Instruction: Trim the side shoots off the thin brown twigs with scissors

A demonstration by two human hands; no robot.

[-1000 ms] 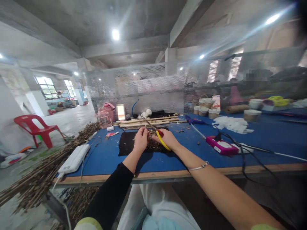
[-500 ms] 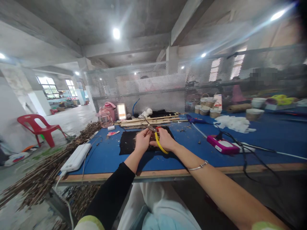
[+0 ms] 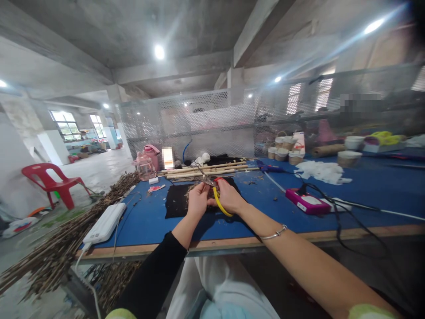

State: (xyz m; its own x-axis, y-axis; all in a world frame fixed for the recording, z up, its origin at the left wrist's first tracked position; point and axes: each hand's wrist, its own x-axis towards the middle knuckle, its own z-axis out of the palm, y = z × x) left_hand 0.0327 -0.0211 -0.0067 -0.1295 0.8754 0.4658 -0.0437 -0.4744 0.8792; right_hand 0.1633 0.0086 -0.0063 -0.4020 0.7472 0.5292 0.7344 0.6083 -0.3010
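My right hand (image 3: 229, 195) is closed around a pair of scissors (image 3: 218, 202) with yellow and red handles. Their metal blades point up and left, past the fingertips of my left hand (image 3: 198, 198). That hand is pinched closed beside the blades; what it holds is too small and covered to make out. Under both hands lies a black cloth (image 3: 174, 206), with brown plant scraps (image 3: 191, 191) on it, partly hidden by the fingers.
Behind the cloth lie pale sticks (image 3: 212, 170). To the left are a white power bank (image 3: 104, 223) and a heap of dry twigs (image 3: 76, 221). Rightward sit a purple power strip (image 3: 306, 202) with cables, a blue glue gun (image 3: 269, 167), white tissue (image 3: 323, 172) and several small pots (image 3: 281, 154).
Both hands stay over the cloth, with the scissors still in my right hand. The view has shifted very slightly; little else differs.
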